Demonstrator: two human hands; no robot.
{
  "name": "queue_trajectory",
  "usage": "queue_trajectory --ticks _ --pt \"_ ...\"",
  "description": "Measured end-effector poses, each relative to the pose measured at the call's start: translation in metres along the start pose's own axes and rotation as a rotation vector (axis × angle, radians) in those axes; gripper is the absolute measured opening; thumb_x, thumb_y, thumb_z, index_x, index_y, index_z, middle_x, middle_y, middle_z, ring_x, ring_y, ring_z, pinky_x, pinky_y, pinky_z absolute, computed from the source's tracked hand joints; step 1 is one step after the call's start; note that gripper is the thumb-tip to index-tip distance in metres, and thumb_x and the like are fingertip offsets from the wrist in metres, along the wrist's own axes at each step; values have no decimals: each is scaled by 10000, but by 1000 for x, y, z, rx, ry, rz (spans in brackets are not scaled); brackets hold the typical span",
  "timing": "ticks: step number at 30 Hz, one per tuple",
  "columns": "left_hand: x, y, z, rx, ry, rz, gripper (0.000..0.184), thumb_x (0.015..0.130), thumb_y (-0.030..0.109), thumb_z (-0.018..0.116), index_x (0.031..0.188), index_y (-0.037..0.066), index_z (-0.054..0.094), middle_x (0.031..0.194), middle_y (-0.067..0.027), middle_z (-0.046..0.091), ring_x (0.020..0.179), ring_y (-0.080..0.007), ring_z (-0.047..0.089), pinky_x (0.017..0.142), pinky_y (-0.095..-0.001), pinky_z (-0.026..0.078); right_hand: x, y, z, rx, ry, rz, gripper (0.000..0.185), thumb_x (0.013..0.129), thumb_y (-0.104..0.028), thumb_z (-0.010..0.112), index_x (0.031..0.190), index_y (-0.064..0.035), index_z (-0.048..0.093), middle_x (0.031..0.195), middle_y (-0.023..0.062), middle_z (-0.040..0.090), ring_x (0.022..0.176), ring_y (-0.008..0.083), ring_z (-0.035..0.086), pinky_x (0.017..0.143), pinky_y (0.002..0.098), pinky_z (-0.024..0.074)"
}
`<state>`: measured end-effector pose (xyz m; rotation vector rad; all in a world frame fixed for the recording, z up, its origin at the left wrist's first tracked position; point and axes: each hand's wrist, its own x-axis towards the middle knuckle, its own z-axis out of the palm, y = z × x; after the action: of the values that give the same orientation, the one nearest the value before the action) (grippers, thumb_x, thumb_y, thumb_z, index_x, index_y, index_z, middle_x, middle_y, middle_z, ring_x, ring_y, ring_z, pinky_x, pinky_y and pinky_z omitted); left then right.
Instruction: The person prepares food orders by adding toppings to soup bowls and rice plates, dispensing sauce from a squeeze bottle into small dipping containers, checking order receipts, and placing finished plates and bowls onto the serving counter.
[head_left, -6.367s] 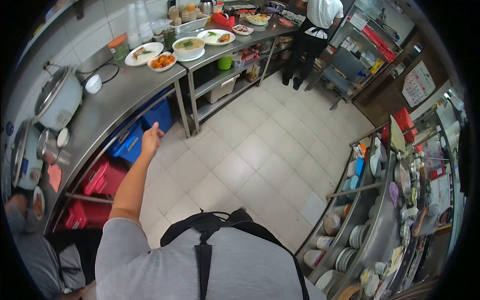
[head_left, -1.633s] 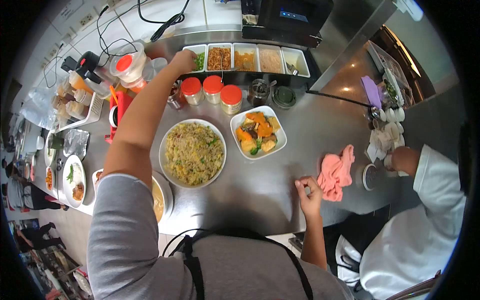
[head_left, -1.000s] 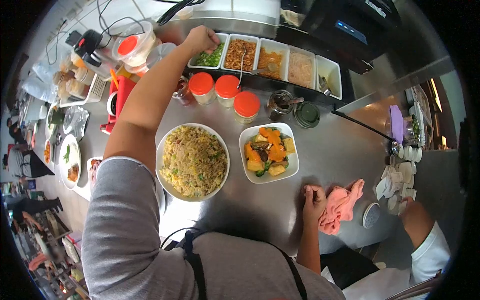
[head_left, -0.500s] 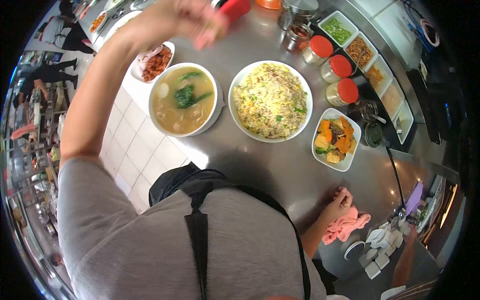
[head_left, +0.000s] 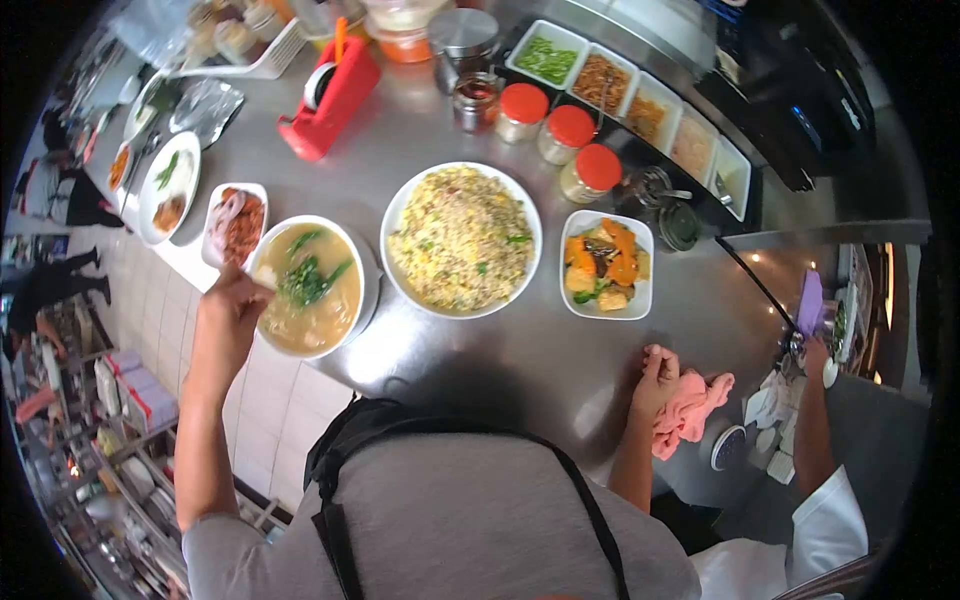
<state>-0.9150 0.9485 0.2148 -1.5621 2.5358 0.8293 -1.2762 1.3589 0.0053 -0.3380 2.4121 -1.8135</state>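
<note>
My left hand (head_left: 235, 308) is at the near-left rim of a white bowl of soup (head_left: 308, 286) with green leaves, its fingers pinched together. Whether they grip the rim or something small is hidden. To the right of the soup stands a round bowl of fried rice (head_left: 462, 240), heaped high. My right hand (head_left: 656, 380) rests on the steel counter with curled fingers and nothing visible in them. A pink cloth (head_left: 692, 412) lies against its wrist. Beyond that hand is a square white dish of mixed vegetables (head_left: 606, 266).
A red tape dispenser (head_left: 335, 95) stands behind the bowls. Red-lidded jars (head_left: 570, 135) and a tray of toppings (head_left: 640, 105) line the back. Left are a dish of reddish food (head_left: 236, 222) and an oval plate (head_left: 172, 190). Another person's arm (head_left: 815, 420) reaches in at right.
My left hand has come down from beside the tape dispenser to the soup bowl's rim. My right hand stays by the cloth. The view has shifted, and the other person's arm shows more.
</note>
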Motion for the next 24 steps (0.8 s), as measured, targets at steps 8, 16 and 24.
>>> queue_trajectory --ticks 8,16,24 --pt "105 121 4 106 107 705 298 743 14 680 1040 9 669 1045 -172 648 1048 -348 578 931 -409 441 1 -2 1 -123 -12 -6 116 922 -97 618 844 -14 596 789 7 580 709 90 514 666 223 423" --pt "316 322 147 469 89 1068 688 766 255 728 1348 14 449 1291 -190 541 1151 -371 531 1013 -433 412 1 5 -13 -131 68 58 132 930 -106 597 843 -7 584 804 28 567 711 101 511 662 233 423" --pt "337 344 159 581 -10 1059 265 692 156 720 926 37 679 890 -185 682 877 -369 666 764 -440 542 2 -7 -13 -98 30 73 103 938 -93 575 870 -17 577 864 29 575 741 87 517 637 216 425"
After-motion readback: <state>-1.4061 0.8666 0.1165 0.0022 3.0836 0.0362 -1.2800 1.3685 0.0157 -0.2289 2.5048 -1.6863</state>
